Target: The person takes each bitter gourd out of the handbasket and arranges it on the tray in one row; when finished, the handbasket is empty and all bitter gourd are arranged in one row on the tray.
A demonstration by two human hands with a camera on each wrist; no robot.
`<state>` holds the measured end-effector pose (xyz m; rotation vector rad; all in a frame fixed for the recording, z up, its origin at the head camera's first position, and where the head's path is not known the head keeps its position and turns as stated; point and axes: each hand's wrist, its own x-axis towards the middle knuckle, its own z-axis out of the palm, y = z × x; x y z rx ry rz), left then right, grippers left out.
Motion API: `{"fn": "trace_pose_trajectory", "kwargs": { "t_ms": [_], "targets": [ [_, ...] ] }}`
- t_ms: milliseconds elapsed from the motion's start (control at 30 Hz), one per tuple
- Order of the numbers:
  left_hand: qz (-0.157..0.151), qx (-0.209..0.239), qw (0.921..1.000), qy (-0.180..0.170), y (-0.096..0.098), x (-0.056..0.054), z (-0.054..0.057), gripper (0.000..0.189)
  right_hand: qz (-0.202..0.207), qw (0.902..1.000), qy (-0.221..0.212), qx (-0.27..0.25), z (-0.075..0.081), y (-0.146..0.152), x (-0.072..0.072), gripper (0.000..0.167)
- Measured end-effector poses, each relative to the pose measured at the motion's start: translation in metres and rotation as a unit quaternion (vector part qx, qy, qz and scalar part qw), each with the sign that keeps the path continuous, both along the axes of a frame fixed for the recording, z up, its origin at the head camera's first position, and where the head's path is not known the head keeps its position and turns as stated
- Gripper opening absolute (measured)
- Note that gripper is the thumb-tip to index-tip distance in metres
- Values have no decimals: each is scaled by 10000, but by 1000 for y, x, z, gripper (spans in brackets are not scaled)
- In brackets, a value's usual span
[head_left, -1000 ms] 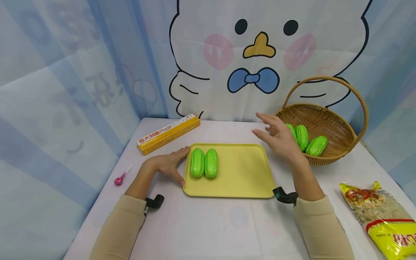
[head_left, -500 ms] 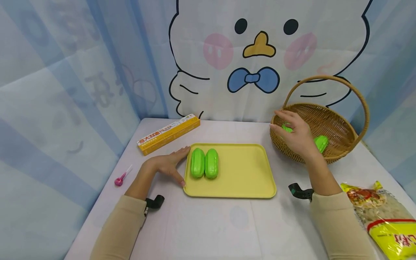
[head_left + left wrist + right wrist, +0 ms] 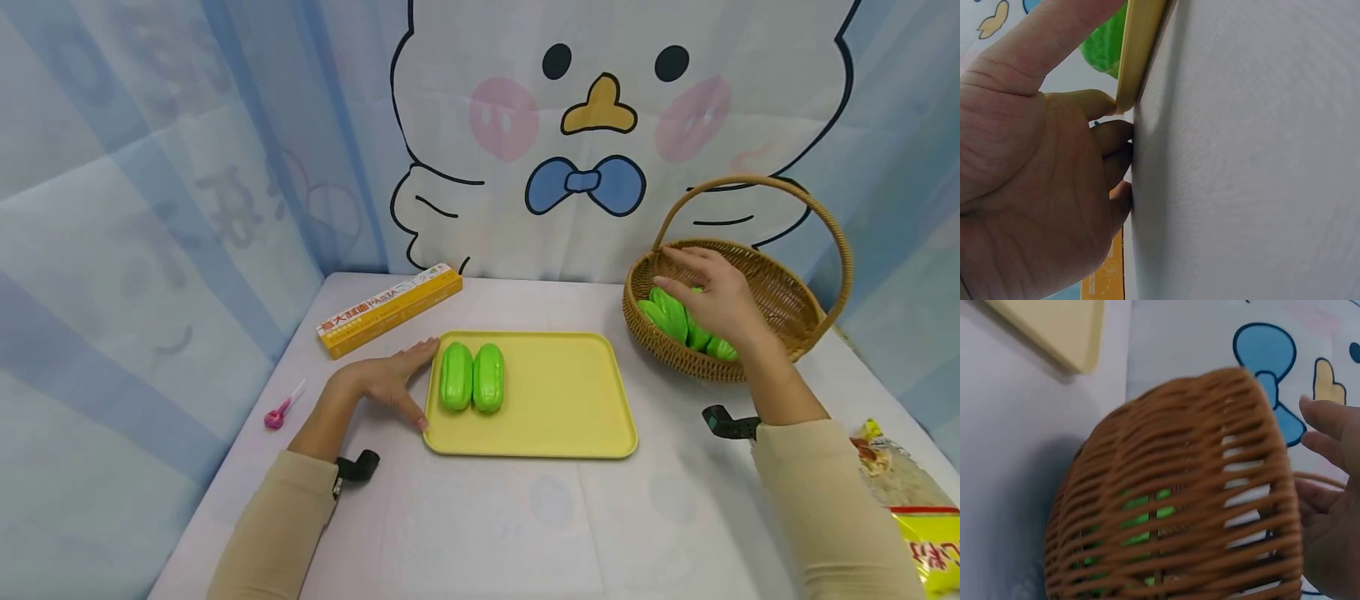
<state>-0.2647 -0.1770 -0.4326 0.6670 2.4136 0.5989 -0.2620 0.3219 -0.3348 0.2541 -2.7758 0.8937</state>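
Observation:
On the left side of a yellow tray [image 3: 558, 400] lie two plump green ridged vegetables [image 3: 488, 378], shaped like short cucumbers, side by side. My left hand [image 3: 386, 383] rests at the tray's left edge, thumb near the front corner and fingers near the back one. The left wrist view shows the hand [image 3: 1035, 156] with fingertips right at the tray rim [image 3: 1138, 44]. My right hand [image 3: 716, 292] is over the wicker basket [image 3: 787, 292], fingers extended above several more green vegetables [image 3: 667, 315] and partly covering them. Nothing shows in its grasp.
A yellow-orange pasta box [image 3: 390, 308] lies behind the tray on the left, and a pink lollipop [image 3: 276, 415] near the table's left edge. At the right is a yellow food bag [image 3: 918, 508], partly behind my right sleeve. The basket's tall handle [image 3: 840, 250] arches above it.
My right hand has moved right, from beside the basket's left rim to over its inside, uncovering the vegetables on the left there. The left hand and tray have stayed still.

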Motion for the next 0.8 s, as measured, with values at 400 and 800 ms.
{"fn": "trace_pose_trajectory", "kwargs": {
  "t_ms": [400,800],
  "targets": [
    [-50,60,10000,58,-1,0,-1,151,-70,9977,-562,378,-7,36,-22,66],
    [-47,65,10000,55,-1,0,-1,151,47,9874,-1416,710,-12,51,-37,63]
  ]
}}
